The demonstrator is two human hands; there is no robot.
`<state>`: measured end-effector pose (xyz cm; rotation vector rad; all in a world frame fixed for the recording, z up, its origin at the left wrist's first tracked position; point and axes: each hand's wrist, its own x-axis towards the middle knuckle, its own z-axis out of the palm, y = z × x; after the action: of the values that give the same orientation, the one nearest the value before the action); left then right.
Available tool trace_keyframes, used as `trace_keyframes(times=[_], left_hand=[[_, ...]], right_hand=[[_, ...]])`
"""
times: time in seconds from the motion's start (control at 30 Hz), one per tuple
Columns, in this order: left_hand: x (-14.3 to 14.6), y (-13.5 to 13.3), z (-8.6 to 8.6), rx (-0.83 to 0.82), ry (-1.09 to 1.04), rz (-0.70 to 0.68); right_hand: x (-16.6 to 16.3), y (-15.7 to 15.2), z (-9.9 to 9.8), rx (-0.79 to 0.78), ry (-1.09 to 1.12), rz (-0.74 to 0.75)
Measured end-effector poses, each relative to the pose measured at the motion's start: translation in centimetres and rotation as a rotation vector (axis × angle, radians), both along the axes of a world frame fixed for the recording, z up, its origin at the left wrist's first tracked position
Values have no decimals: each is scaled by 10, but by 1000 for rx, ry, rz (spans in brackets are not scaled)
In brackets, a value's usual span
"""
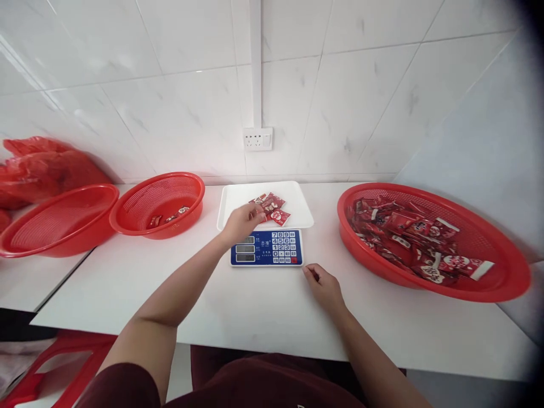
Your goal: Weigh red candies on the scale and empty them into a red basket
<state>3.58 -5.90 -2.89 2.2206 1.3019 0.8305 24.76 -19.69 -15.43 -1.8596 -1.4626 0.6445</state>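
A digital scale with a blue keypad panel [267, 248] and a white weighing tray [300, 198] stands in the middle of the table. Several small red printed packets [272, 202] lie in a loose pile on the tray. My left hand [243, 222] reaches over the tray's front edge, its thumb and fingers pinched at the left side of the pile on a red packet, mostly hidden by the fingertips. Loosely curled, my right hand [323, 286] rests on the tabletop by the scale's lower right corner, with nothing visible in it.
At right, a large red basket [369, 258] holds many such packets. To the left, a red basket [181, 226] contains a few packets, beside another red basket [63, 245]. Red plastic bags [46, 170] sit behind. A socket [258, 139] is on the wall; a red stool [63, 345] stands below.
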Motion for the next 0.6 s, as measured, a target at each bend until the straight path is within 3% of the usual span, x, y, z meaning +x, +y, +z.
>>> trace_keyframes(times=[0.17,0.37,0.47,0.6], left_hand=[[16,41,5,73,254,171],[31,61,-1,-36,361,163],[36,66,-4,-105,289,112],[34,67,-3,-192,-12,69]], right_hand=[[0,-1,0,-4,-6,-10],[-1,-1,1,1,21,-8],[-1,-1,1,6,16,-6],[-1,-1,1,8,5,1]])
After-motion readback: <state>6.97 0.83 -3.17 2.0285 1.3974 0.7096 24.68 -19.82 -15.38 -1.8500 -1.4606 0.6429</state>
